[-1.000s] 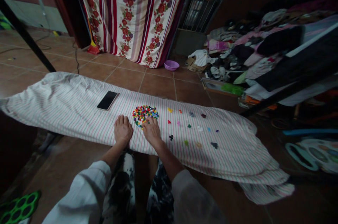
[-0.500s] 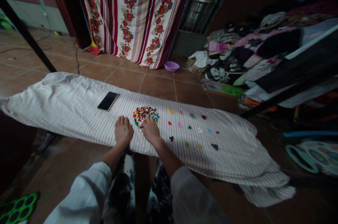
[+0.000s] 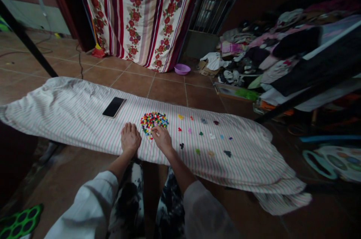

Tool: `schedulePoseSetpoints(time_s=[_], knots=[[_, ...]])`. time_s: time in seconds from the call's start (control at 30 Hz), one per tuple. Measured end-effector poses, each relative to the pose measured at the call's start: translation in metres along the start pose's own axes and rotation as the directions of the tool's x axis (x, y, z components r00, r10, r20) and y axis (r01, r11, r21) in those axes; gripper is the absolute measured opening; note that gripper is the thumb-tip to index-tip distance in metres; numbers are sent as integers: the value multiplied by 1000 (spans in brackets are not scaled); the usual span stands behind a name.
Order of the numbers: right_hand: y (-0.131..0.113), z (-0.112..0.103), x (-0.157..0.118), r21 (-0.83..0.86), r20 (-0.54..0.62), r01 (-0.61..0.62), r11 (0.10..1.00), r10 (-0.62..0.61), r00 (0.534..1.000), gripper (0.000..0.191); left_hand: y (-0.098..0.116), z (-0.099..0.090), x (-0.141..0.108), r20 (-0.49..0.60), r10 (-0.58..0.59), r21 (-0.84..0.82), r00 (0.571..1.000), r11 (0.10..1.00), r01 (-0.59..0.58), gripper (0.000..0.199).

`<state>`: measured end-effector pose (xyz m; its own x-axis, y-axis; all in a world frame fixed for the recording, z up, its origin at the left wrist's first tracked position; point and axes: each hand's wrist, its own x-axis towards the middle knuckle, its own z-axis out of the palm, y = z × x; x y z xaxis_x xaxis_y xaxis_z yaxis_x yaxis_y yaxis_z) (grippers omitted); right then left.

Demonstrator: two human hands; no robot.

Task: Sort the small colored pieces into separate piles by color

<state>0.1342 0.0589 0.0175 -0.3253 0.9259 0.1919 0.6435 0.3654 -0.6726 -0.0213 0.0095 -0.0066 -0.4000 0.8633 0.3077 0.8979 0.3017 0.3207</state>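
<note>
A heap of small multicoloured plastic pieces (image 3: 150, 119) lies on a striped cloth (image 3: 76, 118). At its near edge is my right hand (image 3: 163, 139), thumb and forefinger pinched together; what is between them, if anything, is too small to make out. My left hand (image 3: 131, 137) rests flat on the cloth, left of the heap, holding nothing. To the right, little groups are laid out by colour, among them yellow pieces (image 3: 181, 117), pink pieces (image 3: 189, 130), black pieces (image 3: 182, 145), lime green pieces (image 3: 197, 151) and dark grey pieces (image 3: 227, 153).
A phone (image 3: 113, 107) lies on the cloth behind my left hand. Beyond the cloth, a purple basin (image 3: 182, 69) stands on the tiled floor by a flowered curtain (image 3: 146, 17). Piled clothes (image 3: 262, 51) fill the right side, with a dark bar (image 3: 296, 98) crossing in front.
My right hand has shifted slightly toward me and to the right, with its fingertips still by the heap's near edge. The left hand stays where it was on the cloth.
</note>
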Motion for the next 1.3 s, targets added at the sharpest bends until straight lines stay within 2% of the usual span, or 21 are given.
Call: schedulePoseSetpoints(time_s=[0.07, 0.13, 0.2, 0.27, 0.4, 0.47, 0.53, 0.7, 0.93, 1.13, 1.3], knots=[[2, 0, 0, 150, -12, -61, 987, 64, 998, 13, -1, 1, 0, -11, 13, 14, 1000, 1000, -13, 42], [3, 2, -1, 356, -8, -126, 926, 138, 990, 11, -2, 3, 0, -23, 26, 35, 999, 999, -25, 41], [3, 4, -2, 564, 15, -179, 806, 207, 978, 13, -3, 5, 0, -31, 31, 50, 999, 998, -29, 41], [2, 5, -5, 728, 67, -228, 647, 264, 962, 20, -3, 6, 0, -35, 32, 56, 999, 998, -30, 41], [-6, 2, -11, 886, 195, -314, 342, 339, 920, 37, -2, 5, 0, -36, 35, 61, 999, 998, -33, 40], [-10, -1, -14, 917, 233, -326, 231, 354, 906, 42, -2, 4, 0, -38, 37, 67, 999, 997, -34, 40], [-11, -3, -16, 933, 249, -321, 160, 355, 901, 44, -2, 4, 0, -39, 39, 74, 998, 997, -37, 40], [-9, -8, -21, 946, 258, -307, 99, 340, 904, 44, -2, 4, -1, -26, 37, 74, 999, 997, -35, 42], [-2, -15, -28, 960, 215, -263, 99, 347, 913, 41, 0, 0, -1, -20, 25, 55, 999, 998, -24, 41], [6, -20, -34, 970, 193, -235, 62, 392, 900, 40, -1, -1, -1, -21, 44, 60, 999, 997, -42, 40], [16, -23, -37, 977, 159, -209, 53, 472, 867, 41, -1, 0, -1, -25, 53, 81, 998, 995, -50, 41]])
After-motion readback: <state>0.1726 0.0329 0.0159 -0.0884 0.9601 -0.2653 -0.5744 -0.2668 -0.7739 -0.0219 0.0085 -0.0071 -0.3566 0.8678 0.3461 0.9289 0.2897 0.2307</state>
